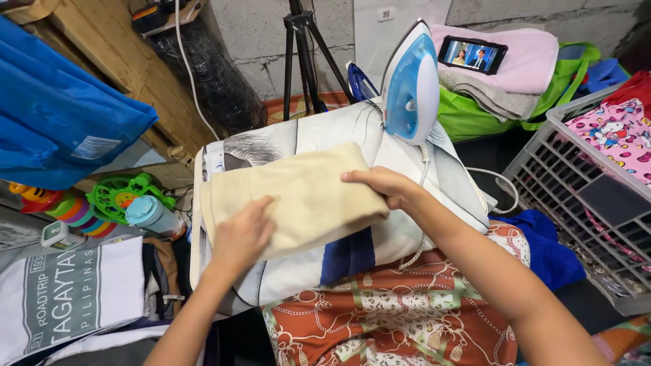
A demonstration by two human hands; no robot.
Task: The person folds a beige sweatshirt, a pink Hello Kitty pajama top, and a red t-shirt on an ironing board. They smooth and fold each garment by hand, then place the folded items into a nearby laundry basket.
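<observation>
A folded cream cloth (298, 193) lies across the ironing board (271, 139), which has a grey and white patterned cover. My left hand (243, 234) presses flat on the cloth's near left part, fingers together. Resting on the cloth's right edge is my right hand (383, 186), its fingers spread over the fold. A blue and white iron (411, 85) stands upright at the far end of the board, its cord (424, 173) trailing down past my right wrist. A dark blue garment (347, 256) shows under the cream cloth.
A grey laundry basket (576, 183) with printed clothes stands at the right. Folded towels (522, 68) with a phone (472, 54) on top sit on a green bag behind. A tripod (303, 54), blue bag (54, 115), toys (102, 200) and a printed tote (61, 295) crowd the left.
</observation>
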